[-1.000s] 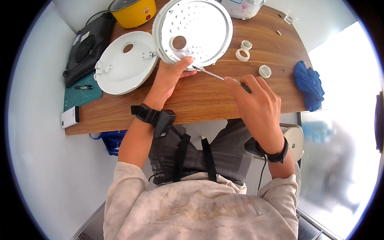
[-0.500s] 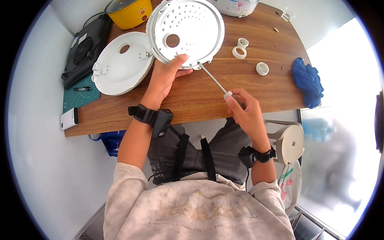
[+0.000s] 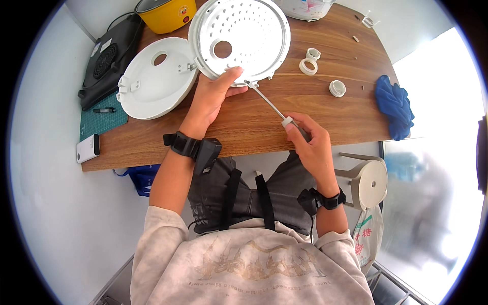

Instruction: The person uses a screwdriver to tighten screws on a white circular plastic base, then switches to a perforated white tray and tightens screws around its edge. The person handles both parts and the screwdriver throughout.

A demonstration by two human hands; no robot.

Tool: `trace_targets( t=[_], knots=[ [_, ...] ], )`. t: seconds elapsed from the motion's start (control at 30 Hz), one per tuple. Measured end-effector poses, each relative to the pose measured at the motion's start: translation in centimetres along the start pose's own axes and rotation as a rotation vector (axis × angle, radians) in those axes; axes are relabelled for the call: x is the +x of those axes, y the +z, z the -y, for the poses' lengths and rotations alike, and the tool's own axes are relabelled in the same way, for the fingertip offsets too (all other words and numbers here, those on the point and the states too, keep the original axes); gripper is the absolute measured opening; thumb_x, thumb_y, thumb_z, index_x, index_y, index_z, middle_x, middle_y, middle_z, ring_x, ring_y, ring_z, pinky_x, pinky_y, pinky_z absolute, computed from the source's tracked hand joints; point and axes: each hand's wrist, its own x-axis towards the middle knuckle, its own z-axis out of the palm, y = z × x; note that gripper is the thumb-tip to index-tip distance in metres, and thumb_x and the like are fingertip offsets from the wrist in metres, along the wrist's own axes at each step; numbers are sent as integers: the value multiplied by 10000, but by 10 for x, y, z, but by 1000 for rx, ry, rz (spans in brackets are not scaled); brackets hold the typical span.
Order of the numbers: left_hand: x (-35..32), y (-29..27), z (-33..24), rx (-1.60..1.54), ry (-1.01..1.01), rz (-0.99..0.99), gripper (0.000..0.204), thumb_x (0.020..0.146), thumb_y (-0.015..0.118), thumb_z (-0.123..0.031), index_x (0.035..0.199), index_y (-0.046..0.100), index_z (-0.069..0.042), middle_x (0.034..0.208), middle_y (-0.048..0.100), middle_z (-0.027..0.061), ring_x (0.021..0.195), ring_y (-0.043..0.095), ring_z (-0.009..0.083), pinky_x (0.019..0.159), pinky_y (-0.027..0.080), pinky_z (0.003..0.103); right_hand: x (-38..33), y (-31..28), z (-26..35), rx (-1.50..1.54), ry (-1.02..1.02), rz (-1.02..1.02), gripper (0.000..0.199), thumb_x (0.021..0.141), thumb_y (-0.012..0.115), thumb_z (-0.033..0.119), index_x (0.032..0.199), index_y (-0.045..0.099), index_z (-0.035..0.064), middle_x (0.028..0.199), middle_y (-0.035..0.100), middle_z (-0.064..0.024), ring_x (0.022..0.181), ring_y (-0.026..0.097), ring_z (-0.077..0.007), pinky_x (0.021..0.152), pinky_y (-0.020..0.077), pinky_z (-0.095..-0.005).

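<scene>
My left hand [image 3: 214, 95] is closed on the lower rim of a round, shiny white lid plate [image 3: 262, 38], thumb on its face. The plate is dotted with bumps and has one large round hole. My right hand [image 3: 314, 145] grips the handle of a screwdriver [image 3: 268, 102]. Its metal shaft points up and left, and the tip meets the plate's lower rim just right of my left thumb. Whether it sits in a screw is too small to tell. Left of the plate lies a white oval lid cover [image 3: 155, 99] with a round hole, partly overlapped by the plate.
Right of the plate on the wooden table [image 3: 229, 137] lie white plastic rings [image 3: 308, 66], a round white cap [image 3: 337, 88] and a blue cloth [image 3: 394, 107]. A yellow cooker [image 3: 165, 18], black appliance [image 3: 109, 58], green mat [image 3: 109, 119] and white power bank [image 3: 88, 148] are at left.
The screwdriver tip has shifted slightly left along the plate's rim, and my right hand has moved a little with it. The view has shifted slightly; my left hand keeps its hold.
</scene>
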Motion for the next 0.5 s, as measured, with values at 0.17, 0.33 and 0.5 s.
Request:
trace_targets(
  t=[0.17, 0.33, 0.5],
  knots=[
    [-1, 2, -3, 3, -6, 1, 552, 901, 729, -161, 1369, 472, -19, 1256, 604, 115, 1097, 643, 199, 811, 626, 348, 0, 2, -1, -18, -30, -7, 271, 943, 674, 185, 1158, 672, 20, 771, 661, -53, 635, 501, -86, 597, 430, -257],
    [-2, 3, -3, -1, -6, -4, 551, 897, 731, -156, 1364, 476, -15, 1258, 595, 117, 1105, 636, 198, 812, 629, 346, -4, 4, 9, -67, -14, -9, 291, 950, 666, 197, 1175, 671, 12, 831, 712, -116, 611, 526, -124, 601, 449, -276],
    [-3, 4, -3, 8, 10, -6, 553, 894, 734, -153, 1364, 476, -18, 1245, 600, 113, 1101, 636, 192, 811, 624, 335, -5, -3, 26, -220, -66, 22, 314, 951, 661, 199, 1201, 672, 8, 743, 669, -163, 542, 508, -209, 566, 446, -303]
  ],
)
